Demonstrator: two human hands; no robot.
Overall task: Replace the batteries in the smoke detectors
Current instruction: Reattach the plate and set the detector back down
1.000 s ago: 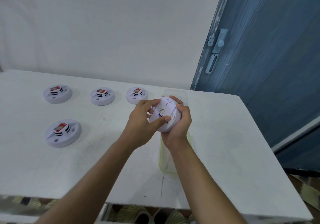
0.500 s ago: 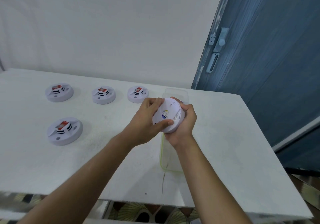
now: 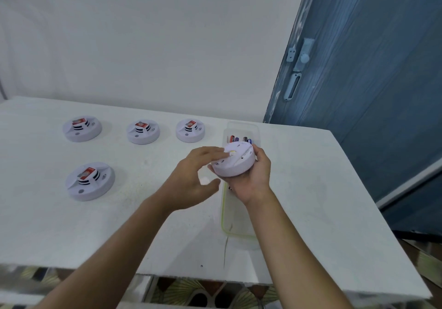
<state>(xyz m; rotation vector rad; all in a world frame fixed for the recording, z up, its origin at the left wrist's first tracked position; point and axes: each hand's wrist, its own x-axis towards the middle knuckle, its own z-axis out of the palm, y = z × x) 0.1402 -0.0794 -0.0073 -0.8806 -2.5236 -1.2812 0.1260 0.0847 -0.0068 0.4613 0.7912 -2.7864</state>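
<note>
My right hand (image 3: 252,179) cups a round white smoke detector (image 3: 235,161) from below, its back side turned up, above a clear plastic tray (image 3: 233,233). My left hand (image 3: 193,177) hovers at the detector's left rim, blurred, with its fingertips reaching over the top; I cannot tell if they touch it. Several batteries (image 3: 240,139) lie at the tray's far end. Several other white detectors lie face up on the table: one at front left (image 3: 90,181) and three in a back row (image 3: 82,128), (image 3: 143,131), (image 3: 190,130).
The white table (image 3: 311,201) ends at a near edge and a right edge. A blue door (image 3: 370,81) with a latch stands at the right. A white wall rises behind the table. A patterned floor shows below the near edge.
My left hand has let go of the detector and its thumb has dropped away. My right hand has tilted the detector flatter, and the batteries behind it now show.
</note>
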